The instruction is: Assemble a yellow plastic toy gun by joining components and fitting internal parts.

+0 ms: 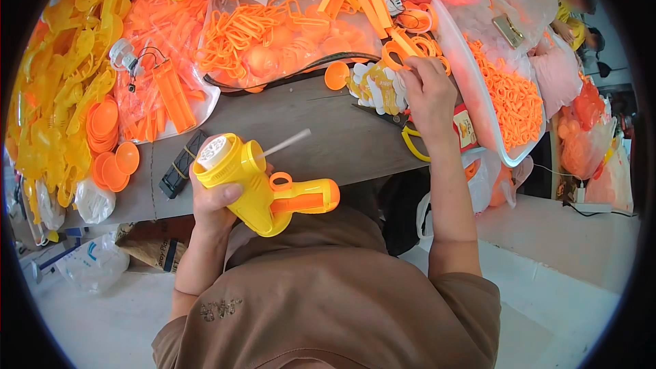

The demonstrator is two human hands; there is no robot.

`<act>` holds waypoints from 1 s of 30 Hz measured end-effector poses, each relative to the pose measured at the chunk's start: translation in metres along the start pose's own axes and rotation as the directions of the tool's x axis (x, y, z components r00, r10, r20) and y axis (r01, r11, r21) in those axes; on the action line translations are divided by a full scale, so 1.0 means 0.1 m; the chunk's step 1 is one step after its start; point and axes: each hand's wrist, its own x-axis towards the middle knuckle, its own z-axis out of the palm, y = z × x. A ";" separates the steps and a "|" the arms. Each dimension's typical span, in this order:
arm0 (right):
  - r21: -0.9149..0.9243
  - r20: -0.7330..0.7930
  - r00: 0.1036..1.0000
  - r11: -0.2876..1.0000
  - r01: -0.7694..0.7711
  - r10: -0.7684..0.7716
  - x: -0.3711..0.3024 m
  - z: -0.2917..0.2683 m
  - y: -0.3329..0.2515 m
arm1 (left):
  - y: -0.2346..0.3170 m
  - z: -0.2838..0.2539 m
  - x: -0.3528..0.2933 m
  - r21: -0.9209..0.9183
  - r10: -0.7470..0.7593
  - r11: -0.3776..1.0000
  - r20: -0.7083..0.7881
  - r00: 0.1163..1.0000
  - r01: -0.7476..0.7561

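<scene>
Gripping yellow gun-shaped toy (254,195) with left fingers (229,195), near tabletop (273,116) edge: orange trigger (280,175), white holed front (214,152). Holding right fingers (413,72) at orange ring (385,55); cannot tell if pinching. Working above pale floor (547,314).

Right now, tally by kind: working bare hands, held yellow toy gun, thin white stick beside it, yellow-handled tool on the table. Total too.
Bare hands (left hand, right hand): 2
Yellow toy gun: 1
Thin white stick: 1
Yellow-handled tool, partly hidden: 1
Total: 5
</scene>
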 end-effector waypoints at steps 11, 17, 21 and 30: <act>0.475 0.266 0.907 0.774 -0.418 0.327 0.13 0.06 0.53 | -0.02 -0.07 0.05 -0.048 -0.012 0.999 -0.017 1.000 0.012; 0.908 0.352 0.908 0.152 -0.390 0.227 0.00 -0.11 -0.19 | -0.02 0.01 0.08 -0.038 -0.011 0.999 0.006 1.000 0.011; 0.703 0.611 0.789 0.413 -0.578 0.065 -0.30 0.06 -0.66 | 0.06 -0.06 0.04 -0.125 0.017 0.992 -0.014 1.000 -0.019; 0.256 0.258 0.938 0.952 0.166 -0.233 -0.65 0.49 -0.81 | 0.10 -0.25 -0.17 -0.092 -0.033 0.995 -0.012 0.999 0.032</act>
